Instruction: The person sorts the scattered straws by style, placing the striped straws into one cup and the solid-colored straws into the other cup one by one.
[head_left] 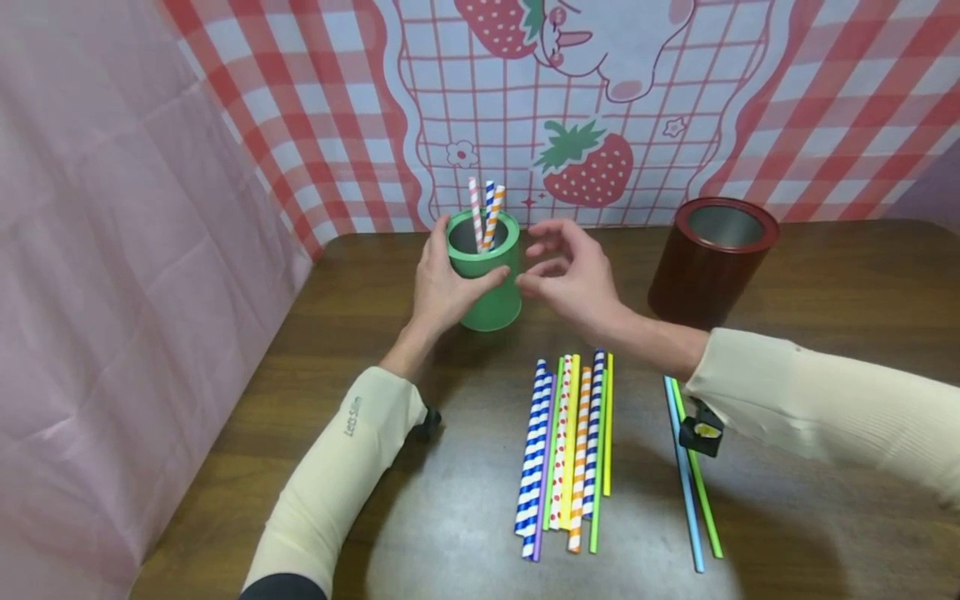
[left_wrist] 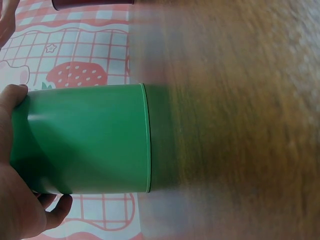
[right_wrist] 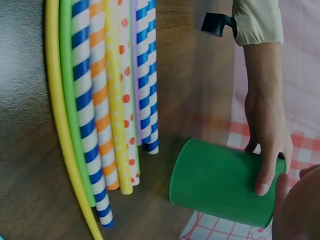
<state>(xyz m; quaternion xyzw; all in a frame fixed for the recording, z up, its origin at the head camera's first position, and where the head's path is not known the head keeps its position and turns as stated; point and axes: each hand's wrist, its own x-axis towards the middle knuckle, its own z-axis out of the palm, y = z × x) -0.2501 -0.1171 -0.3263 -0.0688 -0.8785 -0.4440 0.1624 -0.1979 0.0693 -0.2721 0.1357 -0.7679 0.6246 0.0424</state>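
A green cup [head_left: 487,287] stands upright at the back of the wooden table, with three striped straws [head_left: 483,215] in it. My left hand [head_left: 450,282] grips the cup, thumb on its front and fingers behind it. The same cup [left_wrist: 85,137] fills the left wrist view, and the right wrist view shows it [right_wrist: 220,182] with the left hand [right_wrist: 267,135] on its rim. My right hand [head_left: 536,258] hovers just right of the cup's rim with relaxed, spread fingers, holding nothing. Whether its thumb touches the cup I cannot tell.
Several coloured and striped straws [head_left: 566,450] lie side by side in front of the cup. A blue and a green straw [head_left: 690,475] lie apart to their right. A dark red cup [head_left: 708,262] stands at the back right. Checked strawberry cloth hangs behind, pink cloth on the left.
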